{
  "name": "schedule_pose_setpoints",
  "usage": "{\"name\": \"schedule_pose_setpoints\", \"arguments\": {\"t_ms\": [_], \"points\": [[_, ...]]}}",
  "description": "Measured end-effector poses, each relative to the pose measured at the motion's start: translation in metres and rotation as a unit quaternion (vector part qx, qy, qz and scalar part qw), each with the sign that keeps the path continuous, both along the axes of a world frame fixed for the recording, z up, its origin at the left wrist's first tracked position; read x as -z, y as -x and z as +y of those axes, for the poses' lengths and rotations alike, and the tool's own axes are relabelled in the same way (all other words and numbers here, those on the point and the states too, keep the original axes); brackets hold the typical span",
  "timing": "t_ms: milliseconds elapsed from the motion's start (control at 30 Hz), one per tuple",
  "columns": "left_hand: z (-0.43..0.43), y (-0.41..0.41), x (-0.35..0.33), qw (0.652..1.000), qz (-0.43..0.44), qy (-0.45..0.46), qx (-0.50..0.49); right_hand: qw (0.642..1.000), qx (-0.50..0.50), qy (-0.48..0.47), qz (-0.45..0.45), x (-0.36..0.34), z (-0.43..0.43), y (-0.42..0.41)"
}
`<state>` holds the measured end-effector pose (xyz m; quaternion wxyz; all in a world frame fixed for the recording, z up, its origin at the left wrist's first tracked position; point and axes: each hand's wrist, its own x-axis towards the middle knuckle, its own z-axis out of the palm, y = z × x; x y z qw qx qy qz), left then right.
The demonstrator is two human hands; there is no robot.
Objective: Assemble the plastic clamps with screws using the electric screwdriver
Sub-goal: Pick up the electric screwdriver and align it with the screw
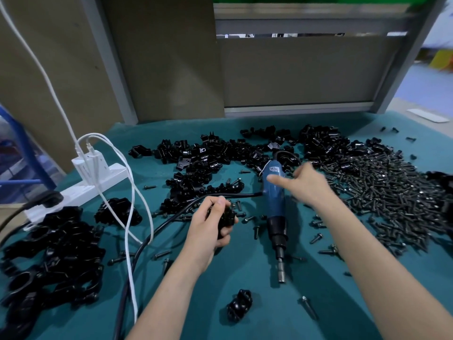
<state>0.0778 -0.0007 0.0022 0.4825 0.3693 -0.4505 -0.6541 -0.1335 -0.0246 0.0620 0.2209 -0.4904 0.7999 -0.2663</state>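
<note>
The blue plastic electric screwdriver (274, 202), a tapering barrel with a black collar and a bare metal bit holder, is lying flat on the matte teal mat (269, 320), with its tip pointing toward the person. Just left of it, the left hand (208, 231) is curling around a glossy black plastic clamp (226, 218), thumb on top. The right hand (307, 185) is reaching over the screwdriver's upper barrel from the right, its fingers spread and gripping nothing. Motion blur is hiding whether the forefinger is touching the casing. Right of the screwdriver, a broad heap of slender dark metal screws (382, 192) is sprawling. Behind it, angular loose black clamp pieces (213, 153) are lying scattered. Below its tip, a lone knobbly black clamp (239, 306) is resting.
</note>
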Motion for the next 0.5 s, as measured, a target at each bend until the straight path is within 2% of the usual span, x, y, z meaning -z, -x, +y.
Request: {"name": "schedule_pose_setpoints", "arguments": {"t_ms": [67, 200, 233, 267, 300, 367, 467, 500], "points": [[-0.001, 0.0, 0.0, 1.0, -0.002, -0.005, -0.006, 0.996, -0.021, -0.088, -0.007, 0.013, -0.009, -0.007], [-0.001, 0.001, 0.0, 1.0, 0.004, -0.014, -0.011, 0.996, -0.009, -0.085, -0.005, 0.019, -0.02, -0.021], [-0.001, 0.0, 0.0, 1.0, 0.007, -0.017, -0.011, 0.996, -0.012, -0.082, -0.034, 0.018, -0.021, -0.017], [-0.001, 0.0, 0.0, 1.0, 0.009, -0.021, -0.01, 0.992, -0.012, -0.073, -0.103, 0.017, -0.021, -0.012], [-0.001, 0.0, 0.0, 1.0, 0.012, -0.024, -0.009, 0.979, -0.013, -0.059, -0.196, 0.015, -0.018, -0.006], [-0.003, 0.0, 0.0, 0.999, 0.019, -0.031, -0.008, 0.925, -0.028, -0.02, -0.379, 0.007, -0.01, 0.001], [-0.004, -0.001, 0.0, 0.998, 0.044, -0.044, -0.012, 0.845, -0.045, 0.054, -0.53, -0.005, -0.005, 0.001], [-0.004, -0.001, 0.0, 0.997, 0.053, -0.048, -0.014, 0.806, -0.047, 0.087, -0.584, -0.009, -0.005, -0.002]]}}
